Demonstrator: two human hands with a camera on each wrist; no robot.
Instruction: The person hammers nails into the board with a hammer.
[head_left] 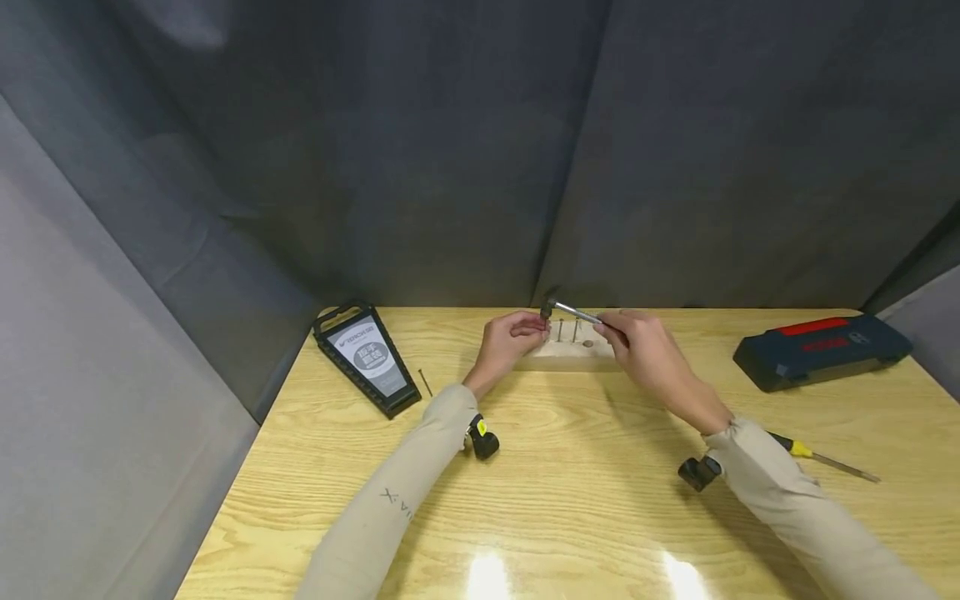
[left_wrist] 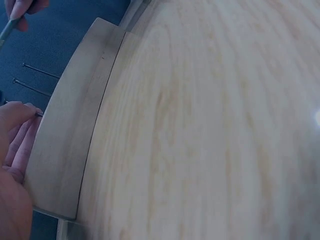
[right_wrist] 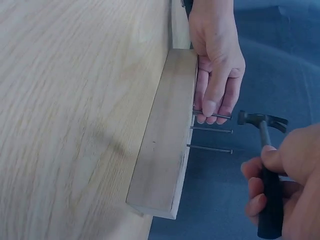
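Wooden table (head_left: 570, 500), dark curtain (head_left: 450, 150) across the upper frame. Centre: pale wood block (head_left: 567, 361), two nails (right_wrist: 211, 130) standing in its top. Left hand (head_left: 510, 343): thumb and fingers pinching a third nail (right_wrist: 224, 116) at the block, left of the other two; nail head protruding past the fingertips. Right hand (head_left: 652, 354): fingers curled round the handle of a hammer (right_wrist: 270, 180), its face just beside the held nail's head. Left: black case (head_left: 367, 358), labelled; loose nail (head_left: 425, 382) beside it. Right: dark box (head_left: 825, 350), red patch; screwdriver (head_left: 802, 451) nearer, partly behind a sleeve (head_left: 795, 492)
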